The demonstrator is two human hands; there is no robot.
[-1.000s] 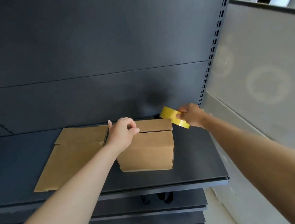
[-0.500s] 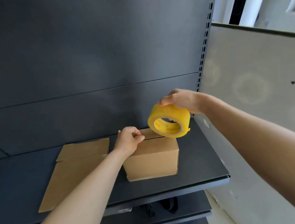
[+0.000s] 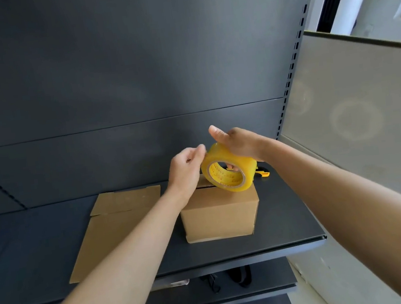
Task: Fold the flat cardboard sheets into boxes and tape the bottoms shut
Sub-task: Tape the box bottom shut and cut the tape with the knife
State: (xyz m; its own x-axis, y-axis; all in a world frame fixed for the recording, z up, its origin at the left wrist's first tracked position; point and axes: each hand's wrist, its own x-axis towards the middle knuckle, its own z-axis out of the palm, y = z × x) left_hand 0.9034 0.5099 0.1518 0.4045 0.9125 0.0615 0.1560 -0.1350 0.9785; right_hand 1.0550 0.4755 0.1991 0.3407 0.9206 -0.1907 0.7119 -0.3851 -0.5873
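Our read: tape-start step. The yellow roll of clear packing tape (image 3: pixel 234 158) is in the air just over the top rear of the small folded brown cardboard box (image 3: pixel 220 216). The box stands on the dark metal shelf (image 3: pixel 281 217), right of the flat brown cardboard sheet (image 3: pixel 117 228).

Handling, our judgement:
- Roll: light, with a rigid core and a slick outer wrap, and the adhesive side grabs anything. We'd hold it across the width with a finger through the core so it can spin.
- Box: light and thin-walled. It'll likely skate on the shelf and dent if we lean on it, so it wants a hand on the flaps once tape goes down.

Fingers:
- Right hand (image 3: pixel 238 144) is draped over the top of the roll with its fingers curled round the far side. One fingertip (image 3: pixel 230 167) shows through the core and the thumb sticks up free.
- Left hand (image 3: pixel 186 169) has its fingers curled, thumb and forefinger tips pressed together at the roll's upper-left rim. It looks like it's picking for the free end, but we can't tell if the end is lifted.
- Nothing grips the box.

A small yellow-and-black object (image 3: pixel 264 174) lies on the shelf behind the box, too small to identify.
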